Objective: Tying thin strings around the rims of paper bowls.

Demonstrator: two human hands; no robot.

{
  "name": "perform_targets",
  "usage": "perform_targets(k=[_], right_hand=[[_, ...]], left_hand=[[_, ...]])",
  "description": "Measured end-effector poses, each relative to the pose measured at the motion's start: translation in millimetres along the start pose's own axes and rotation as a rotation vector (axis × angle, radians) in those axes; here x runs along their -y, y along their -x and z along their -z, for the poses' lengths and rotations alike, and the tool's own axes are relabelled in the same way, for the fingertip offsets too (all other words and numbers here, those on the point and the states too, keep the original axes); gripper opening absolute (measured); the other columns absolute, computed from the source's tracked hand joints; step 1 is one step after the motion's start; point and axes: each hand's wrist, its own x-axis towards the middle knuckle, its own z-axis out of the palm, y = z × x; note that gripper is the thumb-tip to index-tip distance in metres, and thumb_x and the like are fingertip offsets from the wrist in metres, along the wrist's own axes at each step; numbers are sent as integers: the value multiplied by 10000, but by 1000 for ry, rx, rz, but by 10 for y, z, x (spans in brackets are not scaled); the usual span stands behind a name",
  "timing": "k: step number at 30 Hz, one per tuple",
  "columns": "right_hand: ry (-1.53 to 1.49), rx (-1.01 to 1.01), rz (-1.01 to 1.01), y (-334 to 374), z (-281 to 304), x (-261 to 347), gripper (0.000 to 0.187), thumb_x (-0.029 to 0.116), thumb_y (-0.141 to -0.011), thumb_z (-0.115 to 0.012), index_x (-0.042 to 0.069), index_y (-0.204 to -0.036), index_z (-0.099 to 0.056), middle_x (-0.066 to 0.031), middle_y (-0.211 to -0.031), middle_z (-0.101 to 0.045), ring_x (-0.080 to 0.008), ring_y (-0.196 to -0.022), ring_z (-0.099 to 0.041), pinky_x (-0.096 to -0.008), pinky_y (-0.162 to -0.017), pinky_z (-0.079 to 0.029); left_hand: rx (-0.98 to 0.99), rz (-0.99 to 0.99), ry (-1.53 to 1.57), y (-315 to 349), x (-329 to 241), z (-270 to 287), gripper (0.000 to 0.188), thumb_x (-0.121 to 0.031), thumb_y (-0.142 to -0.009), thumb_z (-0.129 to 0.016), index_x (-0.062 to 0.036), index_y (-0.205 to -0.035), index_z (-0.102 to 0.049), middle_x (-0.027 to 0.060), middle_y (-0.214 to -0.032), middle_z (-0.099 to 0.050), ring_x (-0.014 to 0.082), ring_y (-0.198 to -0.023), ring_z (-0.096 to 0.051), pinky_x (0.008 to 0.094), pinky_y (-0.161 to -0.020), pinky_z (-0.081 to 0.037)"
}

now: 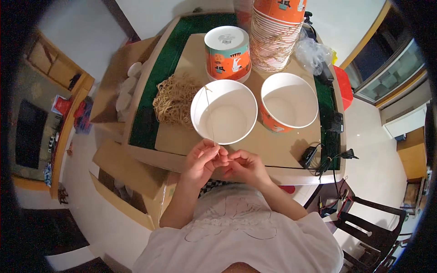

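A thin tan cord (210,113) runs from the far rim of a white-lined paper bucket (199,132) across its mouth to my hands. My left hand (201,160) pinches the cord just in front of the bucket's near rim. Beside it my right hand (248,168) is closed in a pinch on what looks like the cord's end, the fingertips almost meeting the left ones. To the right stands a second upright bucket (284,102) with an orange printed outside. A tangled pile of tan cords (175,101) lies left of the buckets.
Behind stand an upside-down printed bucket (227,59) and a tall stack of buckets (274,43) with cords along its side. A clear plastic bag (314,54) and black adapters with cables (309,157) lie at the right. Open cardboard boxes (132,168) flank the table's left.
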Motion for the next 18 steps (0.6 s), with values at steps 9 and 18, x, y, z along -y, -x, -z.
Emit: perform_targets(k=[9, 18], right_hand=[[-569, -492, 199, 26, 252, 309, 174, 134, -950, -479, 19, -1038, -575, -101, -942, -627, -170, -835, -597, -308, -792, -497], [-550, -167, 336, 143, 90, 628, 201, 38, -916, -440, 106, -1102, -404, -29, -676, -427, -119, -605, -400, -273, -570, -341]], left_hand=[[45, -15, -234, 78, -81, 158, 18, -46, -891, -546, -39, -906, -538, 72, -739, -575, 138, -629, -550, 264, -578, -463], [-413, -543, -1025, 309, -42, 29, 158, 27, -850, -581, 14, -1007, -574, 99, -964, -599, 128, -830, -582, 239, -744, -479]])
